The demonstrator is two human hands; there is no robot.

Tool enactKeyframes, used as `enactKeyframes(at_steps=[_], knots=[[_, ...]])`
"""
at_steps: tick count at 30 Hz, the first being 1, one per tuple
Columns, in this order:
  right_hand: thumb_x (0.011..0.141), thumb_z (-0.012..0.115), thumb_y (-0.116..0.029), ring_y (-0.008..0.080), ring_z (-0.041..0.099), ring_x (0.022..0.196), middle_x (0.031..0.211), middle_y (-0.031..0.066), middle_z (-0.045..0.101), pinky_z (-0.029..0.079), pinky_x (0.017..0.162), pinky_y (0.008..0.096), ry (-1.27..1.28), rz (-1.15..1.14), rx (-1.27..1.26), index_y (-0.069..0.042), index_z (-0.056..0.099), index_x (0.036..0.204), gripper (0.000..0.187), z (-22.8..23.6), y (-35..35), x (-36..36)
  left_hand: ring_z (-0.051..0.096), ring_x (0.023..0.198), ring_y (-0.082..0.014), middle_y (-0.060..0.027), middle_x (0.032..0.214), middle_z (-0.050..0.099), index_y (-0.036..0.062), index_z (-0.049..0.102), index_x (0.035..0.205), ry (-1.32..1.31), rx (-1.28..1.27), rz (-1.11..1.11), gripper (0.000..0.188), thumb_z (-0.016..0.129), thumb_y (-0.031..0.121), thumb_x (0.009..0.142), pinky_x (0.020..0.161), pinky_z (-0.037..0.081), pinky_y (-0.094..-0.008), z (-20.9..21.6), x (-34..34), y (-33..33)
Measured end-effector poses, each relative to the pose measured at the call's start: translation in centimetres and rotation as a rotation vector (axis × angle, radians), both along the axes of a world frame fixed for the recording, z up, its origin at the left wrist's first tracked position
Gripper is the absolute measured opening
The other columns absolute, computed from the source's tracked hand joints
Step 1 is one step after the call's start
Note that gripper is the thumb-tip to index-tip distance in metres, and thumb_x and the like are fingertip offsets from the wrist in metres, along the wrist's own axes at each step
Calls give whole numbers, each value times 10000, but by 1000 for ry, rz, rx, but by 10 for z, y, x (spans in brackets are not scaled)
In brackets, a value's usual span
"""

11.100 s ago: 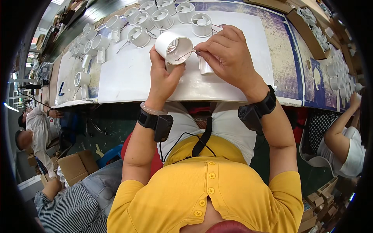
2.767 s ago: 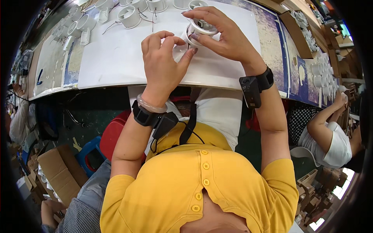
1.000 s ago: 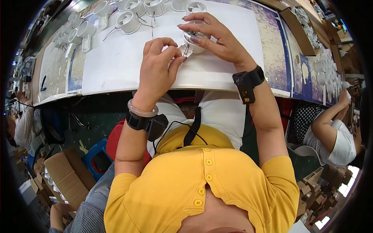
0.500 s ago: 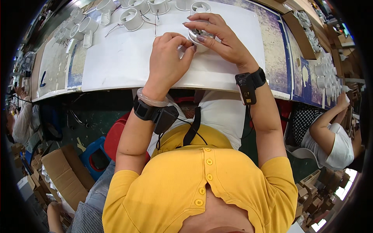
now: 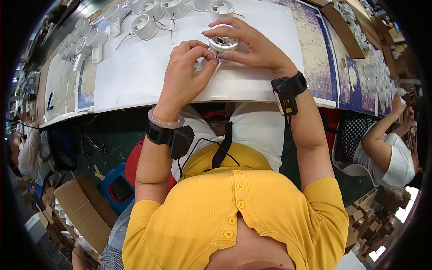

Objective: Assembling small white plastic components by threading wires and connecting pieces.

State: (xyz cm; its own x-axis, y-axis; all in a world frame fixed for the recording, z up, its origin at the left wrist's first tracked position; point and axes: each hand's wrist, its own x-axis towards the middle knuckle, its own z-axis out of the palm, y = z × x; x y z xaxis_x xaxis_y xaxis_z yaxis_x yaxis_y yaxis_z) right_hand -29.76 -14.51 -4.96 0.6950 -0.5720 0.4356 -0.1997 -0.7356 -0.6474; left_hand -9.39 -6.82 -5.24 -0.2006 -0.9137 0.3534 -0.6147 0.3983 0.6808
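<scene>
My right hand [image 5: 258, 48] wraps round a white cylindrical fan housing [image 5: 224, 45] on the table, fingers over its far rim and thumb at its near side. The housing's round opening faces up, and something darker shows inside it. Close against the housing's near left edge, my left hand [image 5: 185, 67] is closed in a pinch. Between its thumb and fingers is a small pale, partly clear thing, too covered to name. A thin dark wire seems to show at the left fingertips.
Several white fan housings [image 5: 144, 28] with loose wires stand along the far side of the white tabletop [image 5: 135, 76]. More white cylinders [image 5: 95, 38] are at the far left. An open carton [image 5: 344, 29] of white parts lies far right, near a co-worker's arm [image 5: 378, 130].
The housing in my right hand has turned so its round rim shows more fully. My left hand has drawn slightly nearer to me, a pale small thing now showing in its fingers.
</scene>
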Motion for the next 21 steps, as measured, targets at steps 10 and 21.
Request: enactKeyframes(at_steps=[10, 21], knots=[[870, 623, -313, 226, 454, 1280, 1299, 85, 561, 324, 1090, 356, -324, 210, 569, -92, 542, 1308, 497, 10, 6, -3, 579, 1080, -175, -113, 1126, 584, 24, 397, 1325, 1027, 480, -191, 616, 346, 532, 980, 879, 502, -307, -1, -34, -19], [976, 396, -427, 246, 496, 1242, 1276, 92, 581, 322, 1084, 352, -278, 62, 383, -94, 600, 1241, 472, 6, 4, 6, 611, 909, -99, -68, 1033, 587, 25, 392, 1277, 942, 516, -218, 574, 362, 518, 984, 749, 520, -221, 0, -39, -19]])
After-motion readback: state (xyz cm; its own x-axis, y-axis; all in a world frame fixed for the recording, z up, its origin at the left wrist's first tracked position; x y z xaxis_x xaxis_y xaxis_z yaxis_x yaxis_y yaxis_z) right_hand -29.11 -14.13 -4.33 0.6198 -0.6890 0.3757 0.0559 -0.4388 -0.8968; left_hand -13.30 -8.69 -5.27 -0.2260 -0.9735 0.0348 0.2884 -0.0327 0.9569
